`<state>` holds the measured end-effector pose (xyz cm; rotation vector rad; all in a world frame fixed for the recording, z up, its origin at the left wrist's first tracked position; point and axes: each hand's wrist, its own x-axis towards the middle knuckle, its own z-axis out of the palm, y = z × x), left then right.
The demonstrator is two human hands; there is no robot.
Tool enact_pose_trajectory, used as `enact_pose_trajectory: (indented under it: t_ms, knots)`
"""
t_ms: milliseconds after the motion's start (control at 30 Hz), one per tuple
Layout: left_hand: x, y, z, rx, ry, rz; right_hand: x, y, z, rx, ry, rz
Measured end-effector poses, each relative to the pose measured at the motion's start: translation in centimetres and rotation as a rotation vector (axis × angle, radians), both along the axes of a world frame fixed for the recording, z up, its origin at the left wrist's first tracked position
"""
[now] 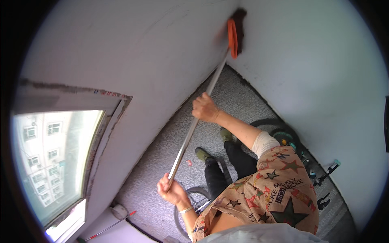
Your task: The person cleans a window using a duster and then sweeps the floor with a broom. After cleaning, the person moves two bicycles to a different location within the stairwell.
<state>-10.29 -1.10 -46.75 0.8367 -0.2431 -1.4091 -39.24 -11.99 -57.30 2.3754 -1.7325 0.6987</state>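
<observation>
A long metal pole [186,142] slants up through the view, and both my hands are closed on it. My left hand [172,189] grips its lower end. Higher up the shaft, my right hand [205,107] is wrapped round it. At the far end is an orange mop frame [232,38] with a dark, fluffy mop head [240,27], slightly blurred. The head lies at the corner where two pale walls [182,45] meet, above the floor. Whether all of it touches the wall cannot be told.
A window [57,158] is in the left wall. Bicycle wheels [179,212] and teal-and-black parts [329,171] lie near my legs and the right wall. A red-ended stick [114,224] leans at lower left. A small red scrap [189,163] is on the speckled floor [164,155].
</observation>
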Motion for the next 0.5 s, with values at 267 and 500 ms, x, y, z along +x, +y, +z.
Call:
enact_pose_trajectory:
  t_ms: [267, 500]
  knots:
    - [-1.6, -0.8, -3.5, 0.001, -0.243, -0.283, -2.9, 3.7, -2.7, 0.543, 0.239, -0.028]
    - [7.7, -2.9, -4.0, -0.145, 0.451, -0.007, 2.6, 1.3, 14.8, -0.232, 0.218, 0.155]
